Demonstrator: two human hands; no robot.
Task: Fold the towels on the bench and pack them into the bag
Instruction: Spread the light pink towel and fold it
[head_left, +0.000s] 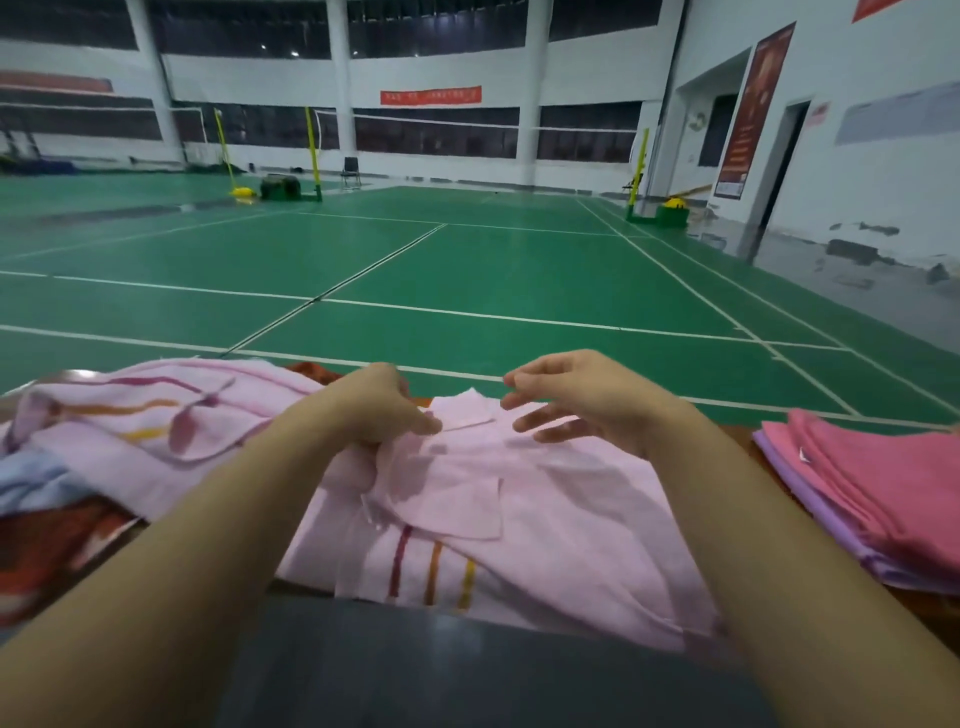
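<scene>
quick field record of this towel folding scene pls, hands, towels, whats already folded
left hand: grips a bunched part of the pale pink striped towel
right hand: open, fingers spread just above that towel
towel in work: lies rumpled on the bench, not yet folded
heap at left: more unfolded pink striped towel, a light blue one beneath
folded stack: pink on purple, at right
bag: not in view

Pale pink towel (545, 499) with maroon, orange, yellow stripes.
</scene>
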